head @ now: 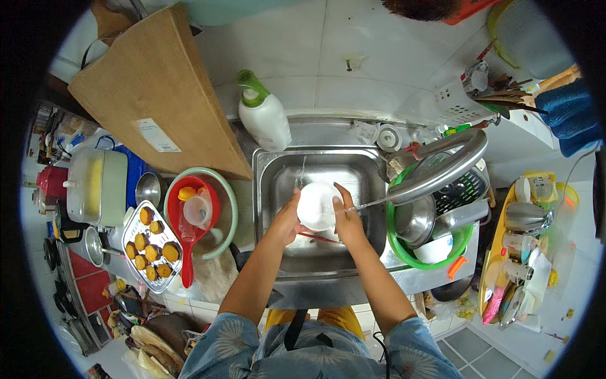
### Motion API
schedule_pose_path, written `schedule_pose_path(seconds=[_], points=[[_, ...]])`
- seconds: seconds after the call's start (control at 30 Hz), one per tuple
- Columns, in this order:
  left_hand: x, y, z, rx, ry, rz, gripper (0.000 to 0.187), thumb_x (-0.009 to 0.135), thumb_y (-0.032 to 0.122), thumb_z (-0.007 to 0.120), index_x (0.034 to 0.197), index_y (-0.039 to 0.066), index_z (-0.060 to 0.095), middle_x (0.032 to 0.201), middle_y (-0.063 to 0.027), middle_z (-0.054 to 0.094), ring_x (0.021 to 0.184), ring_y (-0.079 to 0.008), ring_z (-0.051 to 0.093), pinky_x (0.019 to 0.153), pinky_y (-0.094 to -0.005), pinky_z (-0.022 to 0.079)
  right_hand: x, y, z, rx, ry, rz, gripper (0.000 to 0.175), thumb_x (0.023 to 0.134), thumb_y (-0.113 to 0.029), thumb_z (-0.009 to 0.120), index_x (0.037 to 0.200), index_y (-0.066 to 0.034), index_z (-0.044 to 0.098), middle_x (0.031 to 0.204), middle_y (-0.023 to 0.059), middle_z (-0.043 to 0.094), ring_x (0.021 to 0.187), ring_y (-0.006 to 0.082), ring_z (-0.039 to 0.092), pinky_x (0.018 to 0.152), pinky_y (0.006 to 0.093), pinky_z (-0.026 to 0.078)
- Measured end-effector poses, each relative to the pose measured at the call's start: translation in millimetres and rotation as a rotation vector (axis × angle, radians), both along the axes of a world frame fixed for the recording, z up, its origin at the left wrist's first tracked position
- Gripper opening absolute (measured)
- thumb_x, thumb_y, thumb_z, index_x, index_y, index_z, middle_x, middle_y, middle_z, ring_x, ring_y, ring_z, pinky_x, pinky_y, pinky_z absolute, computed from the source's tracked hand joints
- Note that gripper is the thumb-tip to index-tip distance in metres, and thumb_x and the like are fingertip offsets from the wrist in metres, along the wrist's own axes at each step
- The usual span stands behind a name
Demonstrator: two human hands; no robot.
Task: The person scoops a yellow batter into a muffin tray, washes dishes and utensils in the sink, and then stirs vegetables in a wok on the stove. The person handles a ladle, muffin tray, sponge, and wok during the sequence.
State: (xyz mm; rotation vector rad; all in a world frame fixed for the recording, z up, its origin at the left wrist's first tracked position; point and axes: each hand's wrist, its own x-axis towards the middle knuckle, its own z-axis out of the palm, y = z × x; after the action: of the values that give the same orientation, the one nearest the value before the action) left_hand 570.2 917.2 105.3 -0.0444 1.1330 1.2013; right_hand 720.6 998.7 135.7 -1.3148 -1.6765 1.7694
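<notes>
Over the steel sink (293,258), a white bowl (316,208) is held between my two hands. My left hand (285,220) grips its left rim, with fingers underneath. On the other side, my right hand (349,218) has its thumb at the bowl's inner edge and its fingers along the right rim. A thin stream of water (369,204) runs from the bent metal faucet (438,173) towards the bowl, and water splashes beyond the bowl's far side. Below the bowl, a thin red stick-like object (319,237) lies in the sink, partly covered by my hands.
Right of the sink stands a green basket (466,235) of metal bowls and a cleaver-like blade. A white pump bottle (265,121) is behind the sink. To the left are a leaning wooden cutting board (161,90), a red colander (187,253) in a basin, and a tray (162,283) of round browned food pieces.
</notes>
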Motion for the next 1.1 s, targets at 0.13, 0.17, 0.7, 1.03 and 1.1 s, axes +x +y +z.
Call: schedule_pose_path(seconds=[0.13, 0.17, 0.7, 1.03, 1.1], points=[[2, -2, 8, -0.083, 0.226, -0.1, 0.066, 0.098, 0.058, 0.039, 0.139, 0.007, 0.043, 0.13, -0.0131, 0.053, 0.113, -0.024, 0.057, 0.08, -0.045, 0.056, 16, -24, -20, 0.18, 0.071, -0.008, 0.049, 0.096, -0.013, 0.049, 0.142, 0.0003, 0.036, 0.135, 0.0244, 0.047, 0.124, 0.032, 0.05, 0.105, 0.0378, 0.036], [3, -3, 7, -0.027, 0.277, -0.059, 0.065, 0.098, 0.057, 0.039, 0.14, 0.008, 0.043, 0.131, -0.0131, 0.053, 0.115, -0.0235, 0.056, 0.081, -0.0445, 0.055, 15, -24, -20, 0.056, 0.08, -0.008, 0.051, 0.095, -0.011, 0.05, 0.142, 0.0002, 0.035, 0.135, 0.0239, 0.047, 0.123, 0.0315, 0.05, 0.103, 0.0378, 0.038], [12, 0, 20, 0.252, 0.944, -0.046, 0.054, 0.082, -0.016, 0.044, 0.132, 0.004, 0.048, 0.116, -0.0122, 0.062, 0.106, -0.0211, 0.062, 0.09, -0.031, 0.051, 30, 8, 25, 0.385, 0.15, 0.249, 0.077, 0.073, 0.012, 0.047, 0.147, -0.0033, 0.029, 0.146, 0.0152, 0.037, 0.137, 0.0267, 0.035, 0.113, 0.0347, 0.025], [36, 21, 104, 0.355, 1.207, -0.174, 0.068, 0.073, -0.018, 0.049, 0.133, 0.013, 0.05, 0.123, -0.0173, 0.06, 0.114, -0.0325, 0.06, 0.095, -0.0358, 0.048, 47, 104, 5, 1.078, -0.306, 0.228, 0.05, 0.071, 0.012, 0.057, 0.119, -0.0017, 0.06, 0.11, 0.021, 0.061, 0.099, 0.0381, 0.061, 0.088, 0.0396, 0.05], [35, 23, 106, 0.357, 1.197, -0.178, 0.069, 0.072, -0.018, 0.049, 0.133, 0.013, 0.05, 0.126, -0.0165, 0.059, 0.115, -0.0332, 0.059, 0.095, -0.0368, 0.047, 46, 107, 4, 1.088, -0.246, 0.245, 0.045, 0.071, 0.012, 0.058, 0.113, -0.0011, 0.064, 0.102, 0.0197, 0.064, 0.092, 0.0362, 0.063, 0.082, 0.0383, 0.052]])
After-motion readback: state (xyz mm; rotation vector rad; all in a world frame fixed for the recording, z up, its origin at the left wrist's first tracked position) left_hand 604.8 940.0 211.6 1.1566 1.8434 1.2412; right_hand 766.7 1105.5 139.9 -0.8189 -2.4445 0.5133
